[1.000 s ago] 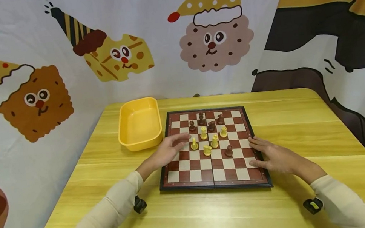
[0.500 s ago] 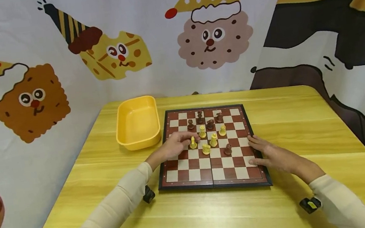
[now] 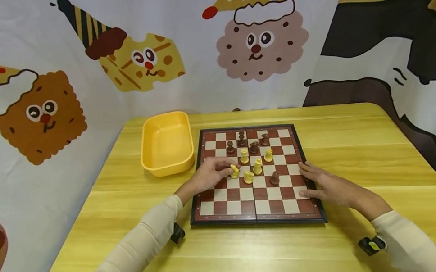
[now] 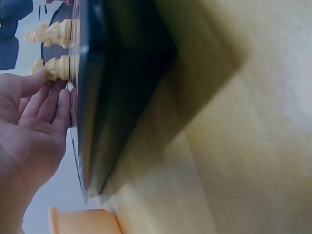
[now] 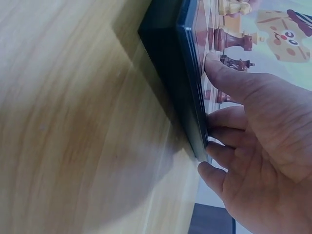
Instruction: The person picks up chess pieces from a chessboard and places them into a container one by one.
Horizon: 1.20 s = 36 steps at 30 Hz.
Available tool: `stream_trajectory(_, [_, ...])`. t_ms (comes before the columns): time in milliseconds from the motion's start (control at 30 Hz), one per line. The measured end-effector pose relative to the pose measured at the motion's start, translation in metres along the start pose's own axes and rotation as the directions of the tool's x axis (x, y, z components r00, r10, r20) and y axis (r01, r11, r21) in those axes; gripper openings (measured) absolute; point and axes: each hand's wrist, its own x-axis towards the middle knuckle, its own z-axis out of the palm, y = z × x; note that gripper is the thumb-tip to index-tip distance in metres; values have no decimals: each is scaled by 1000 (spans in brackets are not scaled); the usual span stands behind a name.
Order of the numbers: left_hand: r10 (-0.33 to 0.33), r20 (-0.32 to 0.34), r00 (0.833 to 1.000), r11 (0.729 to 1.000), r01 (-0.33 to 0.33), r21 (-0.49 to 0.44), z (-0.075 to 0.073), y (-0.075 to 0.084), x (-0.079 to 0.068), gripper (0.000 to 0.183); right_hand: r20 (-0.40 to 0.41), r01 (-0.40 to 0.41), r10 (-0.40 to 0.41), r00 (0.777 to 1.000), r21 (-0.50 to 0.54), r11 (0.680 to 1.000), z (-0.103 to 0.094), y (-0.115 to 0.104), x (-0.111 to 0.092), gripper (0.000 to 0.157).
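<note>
My left hand [image 3: 208, 173] reaches over the left side of the chessboard [image 3: 227, 207] and pinches a pale yellow chess piece [image 3: 234, 171]. That piece leans slightly in the head view, and the thumb lies against its upper part in the left wrist view. Just right of it stands a yellow knight [image 3: 248, 177]. Several more yellow pieces [image 3: 257, 166] stand near the middle. Dark brown pieces [image 3: 241, 139] are mostly toward the far side, with one brown piece [image 3: 274, 178] nearer. My right hand [image 3: 330, 188] rests on the board's right edge, fingers extended, thumb on the squares.
A yellow plastic tray [image 3: 167, 149] stands at the far left of the board. The wooden table [image 3: 225, 262] extends around the board, and a cartoon-printed cloth [image 3: 197, 66] hangs behind it.
My left hand has moved right and closed on the yellow piece, which has gone from upright to slightly tilted. The right hand stays on the board's edge.
</note>
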Motion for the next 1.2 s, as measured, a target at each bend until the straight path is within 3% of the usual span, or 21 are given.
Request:
stream_trajectory(367, [40,-59,997,997,-36,69,2,-3,-8,19,6,-12,13,1000,-54,998,0,-3,2,81])
stream_trajectory(800, [32,-131,991,995,-43,-85,-5,7,-6,22,18,-27,28,999,-62,998,-3,-6,2,82])
stream_trajectory(1000, [39,-129,991,999,-40,-12,-9,12,-7,24,36,-30,33,999,-96,995,-4,-8,6,80])
stream_trajectory(1200, [-4,-145,989,999,-2,-41,-10,15,-8,24,51,-37,43,998,-121,992,-6,-11,6,78])
